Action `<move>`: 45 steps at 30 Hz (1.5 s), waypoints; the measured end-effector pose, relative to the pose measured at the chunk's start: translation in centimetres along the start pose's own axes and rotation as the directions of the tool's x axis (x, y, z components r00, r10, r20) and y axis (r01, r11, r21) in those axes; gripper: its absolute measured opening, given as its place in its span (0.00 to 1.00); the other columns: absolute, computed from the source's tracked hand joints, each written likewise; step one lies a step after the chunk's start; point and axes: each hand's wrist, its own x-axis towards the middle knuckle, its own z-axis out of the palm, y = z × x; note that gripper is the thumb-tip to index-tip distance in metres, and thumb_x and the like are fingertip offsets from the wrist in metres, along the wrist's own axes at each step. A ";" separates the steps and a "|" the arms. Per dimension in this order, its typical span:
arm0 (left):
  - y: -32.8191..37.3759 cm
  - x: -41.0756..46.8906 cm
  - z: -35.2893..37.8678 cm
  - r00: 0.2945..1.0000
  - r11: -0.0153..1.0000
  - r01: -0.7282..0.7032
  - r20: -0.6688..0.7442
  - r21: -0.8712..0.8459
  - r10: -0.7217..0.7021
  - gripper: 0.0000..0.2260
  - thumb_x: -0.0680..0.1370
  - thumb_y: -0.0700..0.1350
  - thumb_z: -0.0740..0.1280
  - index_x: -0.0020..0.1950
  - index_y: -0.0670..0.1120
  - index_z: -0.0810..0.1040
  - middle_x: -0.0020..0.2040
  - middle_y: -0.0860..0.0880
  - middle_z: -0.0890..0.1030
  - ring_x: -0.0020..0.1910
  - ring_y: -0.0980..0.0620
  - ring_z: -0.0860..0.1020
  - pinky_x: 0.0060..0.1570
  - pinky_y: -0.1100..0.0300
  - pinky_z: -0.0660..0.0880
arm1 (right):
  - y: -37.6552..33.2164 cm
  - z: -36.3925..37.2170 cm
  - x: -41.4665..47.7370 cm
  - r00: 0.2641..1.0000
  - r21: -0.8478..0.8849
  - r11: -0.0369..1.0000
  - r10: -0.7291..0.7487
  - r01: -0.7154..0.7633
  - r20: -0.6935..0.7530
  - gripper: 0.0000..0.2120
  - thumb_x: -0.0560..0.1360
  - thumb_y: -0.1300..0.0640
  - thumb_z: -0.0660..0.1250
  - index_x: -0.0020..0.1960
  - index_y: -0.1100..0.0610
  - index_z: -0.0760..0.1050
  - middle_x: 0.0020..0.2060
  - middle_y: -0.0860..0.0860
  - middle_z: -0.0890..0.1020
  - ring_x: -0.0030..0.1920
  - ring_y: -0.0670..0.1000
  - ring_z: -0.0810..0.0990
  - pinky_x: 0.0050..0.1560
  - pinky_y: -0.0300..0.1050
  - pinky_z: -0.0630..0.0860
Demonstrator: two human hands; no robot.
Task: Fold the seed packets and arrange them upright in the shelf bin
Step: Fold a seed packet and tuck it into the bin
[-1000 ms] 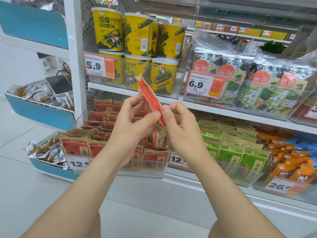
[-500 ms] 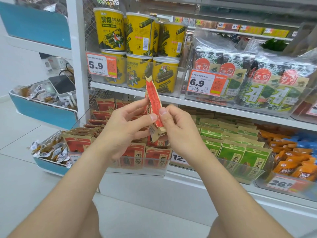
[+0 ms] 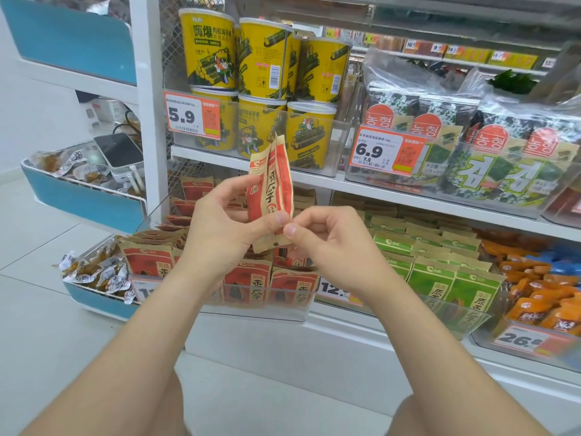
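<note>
My left grip [image 3: 220, 229] and right grip [image 3: 333, 243] pinch the creased red seed packet [image 3: 272, 184]; a slack pinch could let it unfold.

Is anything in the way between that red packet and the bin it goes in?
Nothing visible. The left hand and right hand hold the packet in open air above the bin, whose top is open. Its front rows already hold other packets.

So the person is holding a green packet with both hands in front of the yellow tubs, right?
Not quite: the head view shows the packet is red, not green. The left hand and right hand both hold it in front of the yellow tubs.
</note>
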 end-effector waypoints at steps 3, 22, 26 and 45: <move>-0.2 0.2 0.0 0.999 0.996 0.032 0.022 -0.079 -0.030 0.36 0.67 0.47 0.85 0.74 0.50 0.78 0.63 0.55 0.86 0.52 0.53 0.88 0.52 0.58 0.85 | 0.1 0.1 0.2 0.999 0.071 0.997 0.016 -0.013 -0.035 0.08 0.83 0.62 0.70 0.46 0.61 0.83 0.44 0.56 0.89 0.45 0.51 0.90 0.46 0.40 0.84; -0.1 0.0 0.5 0.952 0.942 0.266 0.207 -0.203 -0.224 0.18 0.79 0.40 0.76 0.68 0.44 0.79 0.54 0.45 0.89 0.53 0.46 0.89 0.48 0.57 0.86 | 0.1 -0.2 0.3 0.973 0.035 0.979 0.203 -0.201 -0.109 0.16 0.86 0.50 0.68 0.50 0.63 0.82 0.34 0.55 0.87 0.31 0.51 0.85 0.38 0.46 0.83; 0.1 0.1 0.6 0.877 0.853 0.442 0.330 -0.276 -0.348 0.17 0.74 0.47 0.75 0.61 0.42 0.86 0.53 0.44 0.90 0.45 0.54 0.89 0.40 0.64 0.84 | 0.1 -0.8 0.5 0.986 0.164 0.980 0.132 -0.115 -0.098 0.16 0.85 0.56 0.68 0.45 0.67 0.77 0.33 0.54 0.86 0.34 0.52 0.81 0.42 0.52 0.77; 0.5 0.0 1.4 0.890 0.827 0.456 0.192 -0.329 -0.414 0.13 0.86 0.50 0.67 0.60 0.41 0.84 0.53 0.42 0.89 0.48 0.48 0.89 0.46 0.52 0.86 | 0.2 -1.8 1.0 0.954 0.405 0.914 0.141 -0.022 -0.266 0.25 0.81 0.62 0.74 0.72 0.48 0.69 0.49 0.54 0.90 0.48 0.57 0.89 0.48 0.56 0.86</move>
